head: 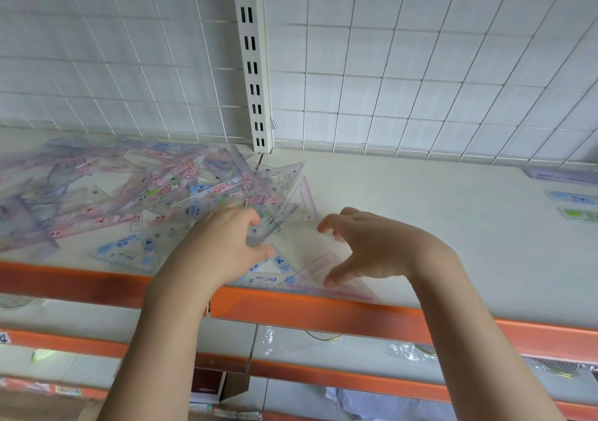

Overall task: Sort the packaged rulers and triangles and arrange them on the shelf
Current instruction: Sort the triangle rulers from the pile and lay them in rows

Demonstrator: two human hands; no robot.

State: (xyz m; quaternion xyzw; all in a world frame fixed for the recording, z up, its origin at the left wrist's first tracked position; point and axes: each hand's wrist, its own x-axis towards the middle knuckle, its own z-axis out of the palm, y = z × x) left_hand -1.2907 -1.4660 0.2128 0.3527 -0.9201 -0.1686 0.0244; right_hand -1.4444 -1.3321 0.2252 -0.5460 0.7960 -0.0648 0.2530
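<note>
pink triangle (326,278) seemingly under right fingers (333,276)

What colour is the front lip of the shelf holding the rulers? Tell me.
Orange, on the shelf's front lip, seen in the head view, the only one.

a shop, by the look of its display shelving (420,213). a white wire grid back panel (420,64) hangs on a slotted upright (254,64), orange price strips (323,314) edge the tiers, and packaged rulers and triangles (129,191) lie heaped.
</note>
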